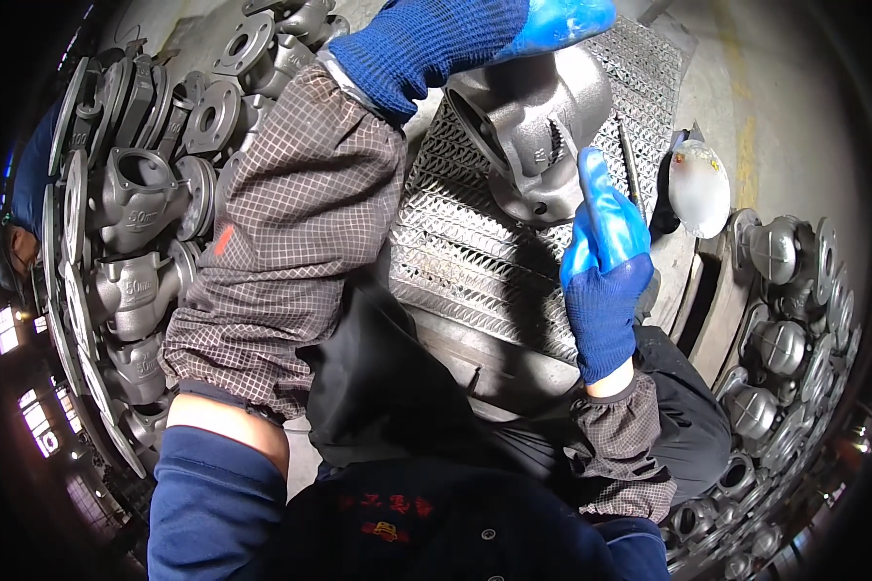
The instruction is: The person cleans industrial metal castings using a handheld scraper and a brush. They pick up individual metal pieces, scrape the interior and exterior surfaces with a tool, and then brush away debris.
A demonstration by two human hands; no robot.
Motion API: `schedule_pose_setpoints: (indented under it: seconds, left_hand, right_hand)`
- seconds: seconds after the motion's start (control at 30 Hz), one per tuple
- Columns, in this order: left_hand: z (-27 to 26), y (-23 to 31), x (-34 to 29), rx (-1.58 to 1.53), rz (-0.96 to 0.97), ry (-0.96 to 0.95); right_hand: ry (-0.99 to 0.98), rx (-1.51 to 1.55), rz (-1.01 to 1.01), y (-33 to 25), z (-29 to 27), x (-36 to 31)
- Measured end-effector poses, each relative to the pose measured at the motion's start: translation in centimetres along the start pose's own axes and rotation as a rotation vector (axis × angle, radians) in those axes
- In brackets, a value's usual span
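Note:
A grey metal valve body casting [543, 136] sits tilted on a metal grating, its round flanged opening toward the left. My left hand [552, 27], in a blue coated glove, reaches across the casting's far top side; the fingers lie together against it and the thumb is hidden. Part of that hand is cut off by the upper edge. At the casting's near right side is my right hand [606, 237], gloved alike. Its index finger points up along the casting and overlaps it in view, with the thumb and other fingers apart.
The perforated grating [455, 261] forms the work surface. On it lies a thin dark rod [630, 160], right of the casting. A pale oval object [700, 189] stands at the grating's right. Flanged castings are stacked at the left [131, 290] and the right [780, 349]. Another person [27, 218] is partly visible far left.

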State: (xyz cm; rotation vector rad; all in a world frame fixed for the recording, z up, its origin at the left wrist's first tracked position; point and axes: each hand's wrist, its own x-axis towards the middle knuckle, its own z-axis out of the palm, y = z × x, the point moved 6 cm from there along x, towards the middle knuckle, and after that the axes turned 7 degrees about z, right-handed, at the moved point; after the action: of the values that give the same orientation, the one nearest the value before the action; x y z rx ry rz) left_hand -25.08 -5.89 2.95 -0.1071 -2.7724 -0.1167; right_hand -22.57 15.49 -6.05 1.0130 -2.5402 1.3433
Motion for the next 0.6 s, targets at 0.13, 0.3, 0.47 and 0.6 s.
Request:
schedule_pose_setpoints:
  seconds: [0.13,0.3,0.47,0.6]
  left_hand:
    - [0.71,0.13,0.46,-0.023,0.018,0.016]
    - [0.69,0.32,0.48,-0.028,0.015,0.019]
    - [0.55,0.28,0.25,-0.028,0.010,0.016]
    - [0.71,0.44,0.66,-0.030,0.014,0.021]
  right_hand:
    - [-0.013,-0.041,-0.034,0.69,0.31,0.22]
    - [-0.001,-0.065,-0.067,0.57,0.45,0.09]
    - [-0.013,-0.059,-0.064,0.43,0.92,0.23]
    - [0.006,-0.085,-0.088,0.67,0.85,-0.19]
